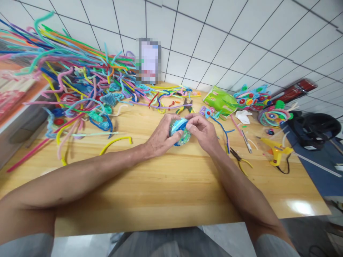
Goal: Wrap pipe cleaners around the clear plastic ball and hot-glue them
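Over the middle of the wooden table (160, 192), a rounded blue, white and green pipe cleaner piece (180, 125) is held between my two hands. My left hand (163, 137) wraps it from the left, its thumb lying across the front. From the right, the thumb and index finger of my right hand (202, 132) pinch at the piece's upper right edge; what exactly sits between those fingertips is too small to make out. Right behind the hands lie pliers with yellow handles (187, 107).
Loose pipe cleaners (88, 78) heap up at the left and back. A screen (148, 60) leans on the tiled wall. To the right are a green tissue pack (220, 101), more pliers (241, 161), a yellow glue gun (280, 151), finished colourful pieces (274, 116) and a black visor-like object (313, 132).
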### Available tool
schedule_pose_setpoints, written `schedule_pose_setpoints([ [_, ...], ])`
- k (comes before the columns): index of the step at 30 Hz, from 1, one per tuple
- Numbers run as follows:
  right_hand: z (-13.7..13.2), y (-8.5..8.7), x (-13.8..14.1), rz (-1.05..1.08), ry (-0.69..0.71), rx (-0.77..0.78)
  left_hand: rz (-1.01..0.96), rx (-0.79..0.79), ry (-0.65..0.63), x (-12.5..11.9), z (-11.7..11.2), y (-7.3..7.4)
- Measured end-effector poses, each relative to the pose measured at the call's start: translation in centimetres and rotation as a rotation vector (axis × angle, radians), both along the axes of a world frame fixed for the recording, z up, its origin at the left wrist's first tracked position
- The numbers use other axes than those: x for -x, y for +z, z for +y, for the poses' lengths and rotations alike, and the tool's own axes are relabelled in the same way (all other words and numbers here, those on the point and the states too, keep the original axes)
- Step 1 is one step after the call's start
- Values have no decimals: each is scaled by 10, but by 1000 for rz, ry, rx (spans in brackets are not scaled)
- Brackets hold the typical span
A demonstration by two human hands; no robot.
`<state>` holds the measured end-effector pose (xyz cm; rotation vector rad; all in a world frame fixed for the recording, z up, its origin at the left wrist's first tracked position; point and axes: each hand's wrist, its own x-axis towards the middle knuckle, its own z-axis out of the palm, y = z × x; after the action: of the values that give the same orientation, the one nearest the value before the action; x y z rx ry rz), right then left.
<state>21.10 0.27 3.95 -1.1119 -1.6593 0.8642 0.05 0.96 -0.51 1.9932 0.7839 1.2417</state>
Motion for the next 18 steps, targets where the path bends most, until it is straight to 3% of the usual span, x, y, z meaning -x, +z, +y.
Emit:
schedule_pose_setpoints([
  [7,-4,0,3,-121,-40,-149,72,-87,33,0,-1,-1],
  [18,-11,5,10,-162,-66,-183,62,11,37,0,1,9],
])
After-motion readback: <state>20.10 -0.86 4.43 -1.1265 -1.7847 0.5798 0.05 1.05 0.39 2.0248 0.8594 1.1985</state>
